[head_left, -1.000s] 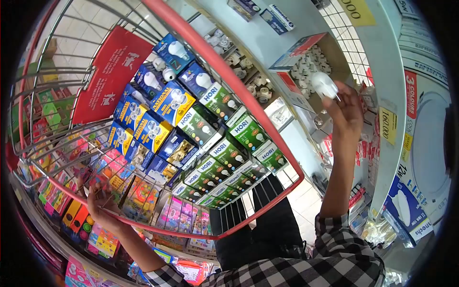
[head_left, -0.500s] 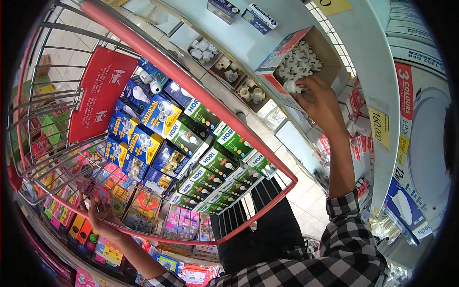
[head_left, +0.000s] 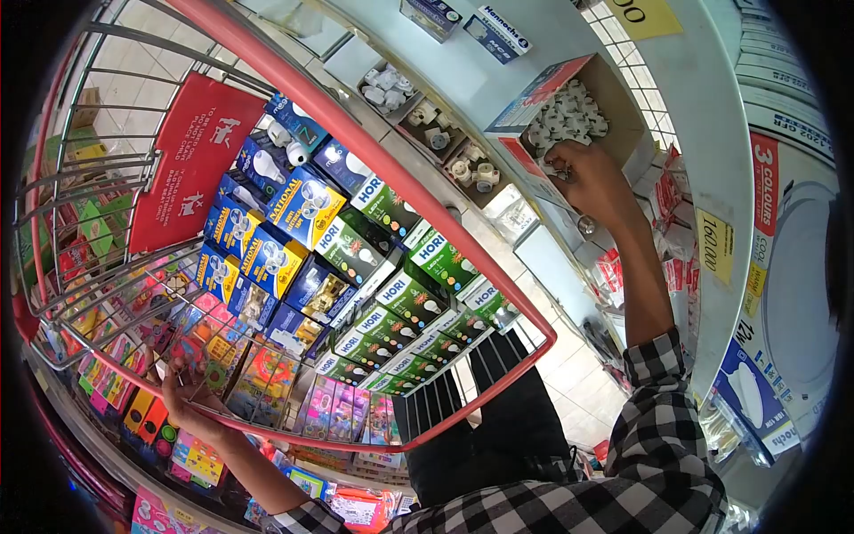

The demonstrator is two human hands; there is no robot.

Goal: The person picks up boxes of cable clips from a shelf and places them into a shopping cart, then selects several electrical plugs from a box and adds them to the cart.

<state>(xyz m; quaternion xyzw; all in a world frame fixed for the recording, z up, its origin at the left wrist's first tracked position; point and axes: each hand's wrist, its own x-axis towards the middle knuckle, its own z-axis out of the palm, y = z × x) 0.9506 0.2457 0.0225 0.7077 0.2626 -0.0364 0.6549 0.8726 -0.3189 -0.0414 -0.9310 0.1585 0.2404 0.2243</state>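
Observation:
My right hand [head_left: 583, 178] reaches over the near edge of an open cardboard box [head_left: 618, 102] of white plastic lamp holders [head_left: 569, 114]. Its fingers are curled together among these fittings, and whatever lies between them is hidden. Down at the left, my left hand [head_left: 187, 400] is closed around the red lower rim of the shopping cart [head_left: 525, 356], its fingers partly behind the wires. Inside the cart's frame show stacked bulb boxes, green HORI ones [head_left: 405, 294] and blue-yellow NATIONAL ones [head_left: 307, 209].
Small bins of sockets [head_left: 436, 133] line the shelf left of the box. A yellow price tag [head_left: 714, 246] hangs on the shelf edge at right, near boxed lamps [head_left: 801, 222]. Colourful packaged goods [head_left: 200, 458] fill the shelf at lower left.
My right hand has moved slightly farther into the box; the white lamp holder seen at its fingertips is now mostly hidden. My left hand stays on the cart. The view has shifted slightly.

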